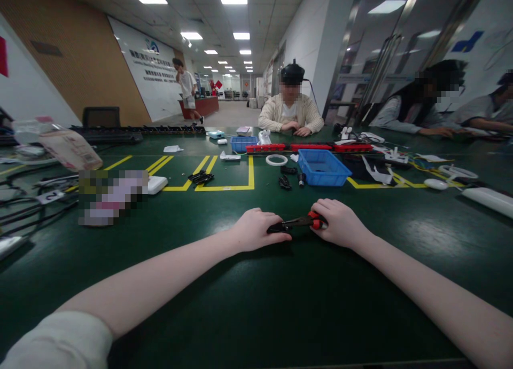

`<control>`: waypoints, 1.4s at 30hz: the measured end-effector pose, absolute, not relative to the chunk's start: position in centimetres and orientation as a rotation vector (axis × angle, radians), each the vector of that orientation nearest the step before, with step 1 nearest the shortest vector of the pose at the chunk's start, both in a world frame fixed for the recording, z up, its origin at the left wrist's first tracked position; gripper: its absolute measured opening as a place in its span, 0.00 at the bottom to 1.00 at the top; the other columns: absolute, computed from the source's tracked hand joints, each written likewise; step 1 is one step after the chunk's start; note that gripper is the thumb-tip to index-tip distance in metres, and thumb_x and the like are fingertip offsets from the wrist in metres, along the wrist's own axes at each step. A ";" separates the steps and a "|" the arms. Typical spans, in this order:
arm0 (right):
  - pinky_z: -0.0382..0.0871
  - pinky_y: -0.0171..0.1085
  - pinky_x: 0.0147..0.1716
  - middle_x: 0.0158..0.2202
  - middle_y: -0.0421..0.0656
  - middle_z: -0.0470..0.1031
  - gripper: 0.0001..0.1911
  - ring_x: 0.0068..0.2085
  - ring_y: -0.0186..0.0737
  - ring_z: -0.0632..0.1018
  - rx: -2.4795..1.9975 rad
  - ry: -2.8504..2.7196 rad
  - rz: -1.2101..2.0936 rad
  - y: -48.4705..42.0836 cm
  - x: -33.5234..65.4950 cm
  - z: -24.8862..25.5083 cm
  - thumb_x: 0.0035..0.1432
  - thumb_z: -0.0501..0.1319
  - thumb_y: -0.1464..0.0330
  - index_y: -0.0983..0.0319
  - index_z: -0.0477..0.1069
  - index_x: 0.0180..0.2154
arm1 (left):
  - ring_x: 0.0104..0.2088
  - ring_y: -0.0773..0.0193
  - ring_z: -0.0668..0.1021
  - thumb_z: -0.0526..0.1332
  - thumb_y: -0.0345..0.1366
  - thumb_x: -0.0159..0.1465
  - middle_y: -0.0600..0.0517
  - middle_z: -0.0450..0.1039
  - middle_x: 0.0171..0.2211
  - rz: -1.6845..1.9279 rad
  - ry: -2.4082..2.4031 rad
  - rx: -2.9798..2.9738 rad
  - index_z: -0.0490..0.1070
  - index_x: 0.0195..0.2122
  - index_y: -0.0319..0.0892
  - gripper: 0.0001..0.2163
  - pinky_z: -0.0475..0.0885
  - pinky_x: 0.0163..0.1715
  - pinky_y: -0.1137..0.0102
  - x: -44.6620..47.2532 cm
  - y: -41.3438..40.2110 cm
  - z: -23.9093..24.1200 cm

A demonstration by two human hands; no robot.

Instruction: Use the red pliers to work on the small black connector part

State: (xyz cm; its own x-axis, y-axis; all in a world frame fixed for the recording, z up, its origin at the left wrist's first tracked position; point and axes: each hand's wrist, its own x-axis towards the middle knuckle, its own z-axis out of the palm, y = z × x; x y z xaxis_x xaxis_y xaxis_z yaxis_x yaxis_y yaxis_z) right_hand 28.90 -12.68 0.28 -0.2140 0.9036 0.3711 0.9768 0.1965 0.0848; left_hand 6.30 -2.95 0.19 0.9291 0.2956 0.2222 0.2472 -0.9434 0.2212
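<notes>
My right hand (340, 223) is closed round the red handles of a pair of pliers (300, 221), whose dark jaws point left. My left hand (255, 230) grips a small black part (277, 228) between thumb and fingers, and the jaws reach to this part. Whether they bite on it cannot be made out. Both hands are low over the green table (224, 305). Beyond them lie loose black pieces (284, 182), and beside these stands a blue bin (324, 178).
More black pieces (201, 178) lie inside yellow tape lines to the left. Cables (36, 209), a tilted bottle (68, 144) and a white box (156, 185) occupy the left side. A red strip (264, 148) and a white ring (276, 159) lie farther back. A person (291, 110) sits opposite.
</notes>
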 end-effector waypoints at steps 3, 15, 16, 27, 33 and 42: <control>0.62 0.38 0.32 0.32 0.45 0.72 0.06 0.32 0.40 0.71 -1.800 -2.238 -0.442 -12.7 28.9 0.4 0.47 0.60 0.69 0.61 0.66 0.31 | 0.31 0.65 0.76 0.55 0.52 0.65 0.53 0.76 0.33 0.371 0.416 2.897 0.71 0.37 0.41 0.18 0.64 0.33 0.70 6.3 -3.0 0.3; 0.62 0.38 0.32 0.32 0.45 0.72 0.06 0.32 0.40 0.71 -1.815 -2.241 -0.437 -12.8 28.8 0.5 0.47 0.59 0.70 0.61 0.66 0.31 | 0.30 0.64 0.76 0.57 0.52 0.63 0.54 0.75 0.31 0.407 0.410 2.867 0.71 0.39 0.41 0.17 0.65 0.33 0.70 6.3 -3.0 0.2; 0.62 0.38 0.32 0.32 0.45 0.72 0.07 0.32 0.40 0.70 -1.814 -2.242 -0.439 -12.8 28.8 0.5 0.46 0.59 0.70 0.61 0.66 0.32 | 0.30 0.64 0.77 0.57 0.52 0.63 0.54 0.75 0.32 0.407 0.405 2.860 0.71 0.39 0.41 0.17 0.65 0.33 0.70 6.2 -3.0 0.2; 0.62 0.38 0.32 0.32 0.45 0.72 0.07 0.32 0.41 0.71 -1.806 -2.253 -0.463 -12.7 28.9 0.2 0.47 0.59 0.69 0.61 0.66 0.32 | 0.33 0.64 0.77 0.59 0.50 0.61 0.53 0.75 0.34 0.445 0.362 2.817 0.70 0.42 0.41 0.17 0.67 0.35 0.71 6.1 -3.0 0.3; 0.63 0.38 0.33 0.32 0.45 0.72 0.07 0.33 0.41 0.71 -1.790 -2.253 -0.500 -12.8 29.0 0.1 0.47 0.59 0.70 0.62 0.66 0.32 | 0.31 0.64 0.77 0.57 0.50 0.62 0.52 0.75 0.33 0.461 0.355 2.833 0.70 0.42 0.41 0.17 0.66 0.33 0.71 6.1 -2.9 0.2; 0.64 0.39 0.30 0.31 0.44 0.71 0.07 0.31 0.42 0.71 -1.615 -2.255 -0.588 -12.3 30.3 -0.9 0.46 0.57 0.71 0.61 0.66 0.33 | 0.27 0.68 0.74 0.54 0.51 0.65 0.54 0.74 0.28 0.485 0.279 2.854 0.71 0.35 0.39 0.19 0.63 0.29 0.74 6.0 -2.6 0.0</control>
State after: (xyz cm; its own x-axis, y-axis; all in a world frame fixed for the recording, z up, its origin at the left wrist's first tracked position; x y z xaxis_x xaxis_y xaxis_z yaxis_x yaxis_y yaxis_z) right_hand 30.31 -12.30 -0.87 -0.3198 0.8224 0.4705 0.9474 0.2823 0.1506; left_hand 6.04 -2.63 0.05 0.9270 0.2243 0.3006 0.1473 -0.9548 0.2583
